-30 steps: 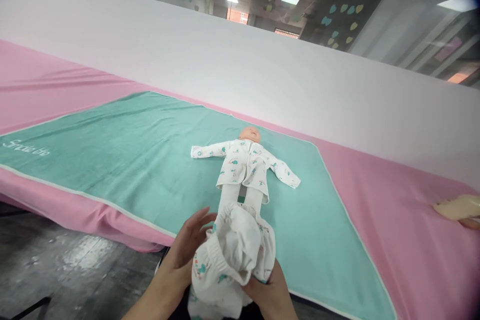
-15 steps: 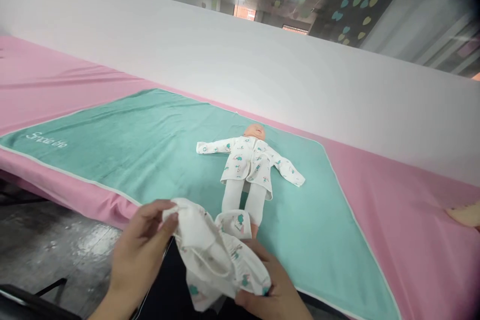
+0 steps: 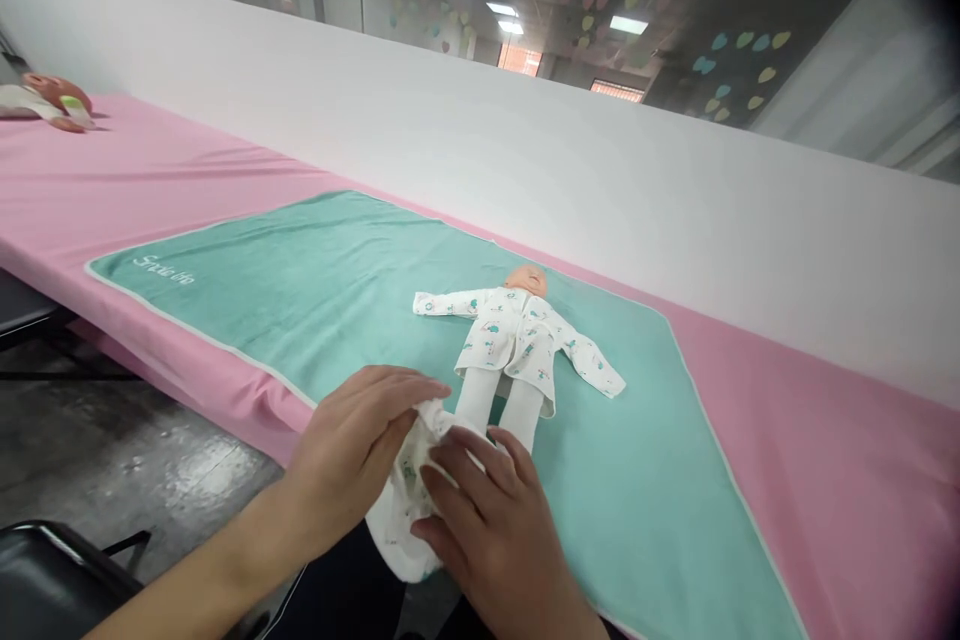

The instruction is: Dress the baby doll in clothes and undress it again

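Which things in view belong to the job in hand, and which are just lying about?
Part of the work:
white printed garment, between both hands
left hand and right hand, touching it
dressed doll, lying face up
green blanket beneath the doll

Apparently just around:
doll-like figure, far left, partly cut off
black chair, lower left

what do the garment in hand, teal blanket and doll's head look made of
Printed garment: probably thin matte cotton, judging by its soft gathers. Teal blanket: likely plush fleece, matte, with soft creases. Doll's head: perhaps smooth vinyl or other plastic, given its moulded look.
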A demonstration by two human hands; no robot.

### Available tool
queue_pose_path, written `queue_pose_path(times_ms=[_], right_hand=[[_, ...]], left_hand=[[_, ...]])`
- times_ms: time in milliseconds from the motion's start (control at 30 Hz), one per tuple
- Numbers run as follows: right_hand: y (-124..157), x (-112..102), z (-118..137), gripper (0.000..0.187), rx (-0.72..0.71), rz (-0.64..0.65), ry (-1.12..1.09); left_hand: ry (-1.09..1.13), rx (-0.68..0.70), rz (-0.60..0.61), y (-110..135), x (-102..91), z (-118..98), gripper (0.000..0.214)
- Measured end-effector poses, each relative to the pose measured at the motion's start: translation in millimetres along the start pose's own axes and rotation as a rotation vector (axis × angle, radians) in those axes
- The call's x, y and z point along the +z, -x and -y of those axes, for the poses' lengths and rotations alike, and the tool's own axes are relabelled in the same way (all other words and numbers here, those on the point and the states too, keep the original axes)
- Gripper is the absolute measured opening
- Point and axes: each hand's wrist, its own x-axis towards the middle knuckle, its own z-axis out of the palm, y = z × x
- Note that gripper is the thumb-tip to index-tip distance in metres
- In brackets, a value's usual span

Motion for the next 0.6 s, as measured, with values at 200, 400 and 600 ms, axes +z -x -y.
queue_pose_path(times_ms=[200, 400, 600], right_hand=[[1, -8, -13, 0.016, 0.124, 0.237, -0.082], [0, -86, -32, 0.019, 0.061, 0.090, -0.478], [-9, -81, -16, 0.004, 0.157, -0.322, -0.643]], left_hand=[[-0.305, 0.160, -0.254, -16, -41.1, 13, 0.029], [-0.318, 0.006, -0.058, -23, -39.7, 22, 0.029], [0.365, 0.035, 0.403, -7, -1.7, -43, 0.026]])
